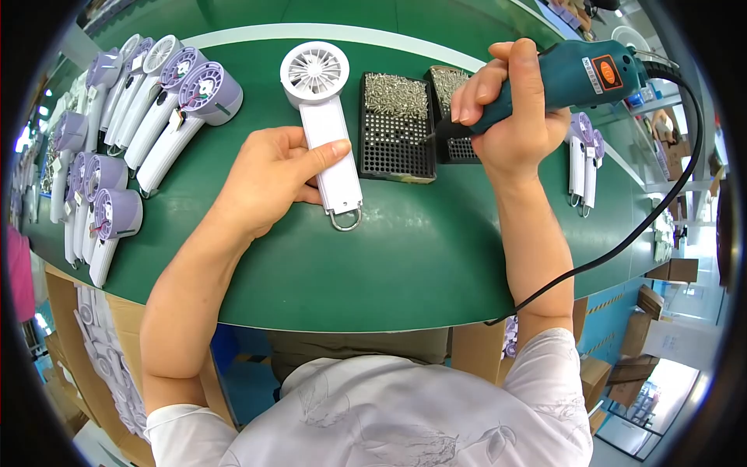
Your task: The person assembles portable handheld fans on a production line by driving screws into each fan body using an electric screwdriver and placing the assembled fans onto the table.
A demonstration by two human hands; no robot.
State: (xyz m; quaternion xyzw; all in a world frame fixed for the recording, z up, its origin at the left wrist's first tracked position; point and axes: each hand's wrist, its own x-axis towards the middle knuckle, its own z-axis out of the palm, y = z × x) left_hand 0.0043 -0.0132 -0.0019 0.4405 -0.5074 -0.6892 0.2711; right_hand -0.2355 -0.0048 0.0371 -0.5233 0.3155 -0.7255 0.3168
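Note:
A white handheld fan (330,148) lies on the green table, its round grille away from me and a metal loop at its near end. My left hand (280,175) is closed around its handle, thumb on top. In my right hand (517,117) is a teal electric screwdriver (572,74), held above the table with its black cable curving down past my forearm. The screwdriver's bit points left, over a black screw tray (397,152) whose far part is heaped with small screws and whose near part is a grid of holes. Whether a screw sits on the tip, I cannot tell.
A second screw tray (455,86) stands beside the first, partly behind my right hand. Several fans (159,148) with open lilac heads and showing wires are piled at the left. More fans (583,171) lie at the right. The green table (373,272) has a curved near edge.

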